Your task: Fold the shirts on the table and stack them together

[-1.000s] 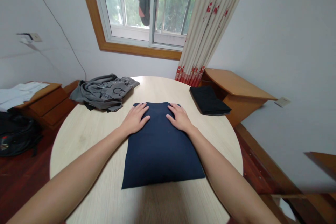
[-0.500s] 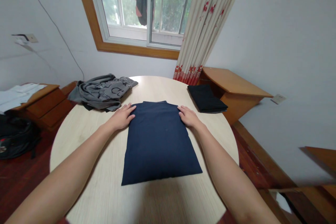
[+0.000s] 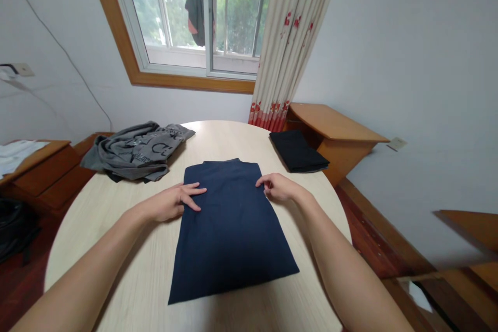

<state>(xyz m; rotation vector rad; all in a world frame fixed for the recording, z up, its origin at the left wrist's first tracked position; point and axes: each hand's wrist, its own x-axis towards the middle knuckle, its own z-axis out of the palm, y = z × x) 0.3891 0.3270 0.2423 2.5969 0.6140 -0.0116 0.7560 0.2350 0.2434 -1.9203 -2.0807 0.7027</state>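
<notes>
Navy garment [image 3: 233, 233] lies spread flat on the round table [image 3: 229, 140] in the head view, its wider edge toward the person. At its left side the left hand [image 3: 173, 202] has fingers splayed wide over the fabric, while the right hand [image 3: 280, 187] curls at the right edge, whether pinching I cannot tell. Beyond lie a rumpled grey garment [image 3: 140, 153], left, and a folded black cloth [image 3: 298, 151], right.
</notes>
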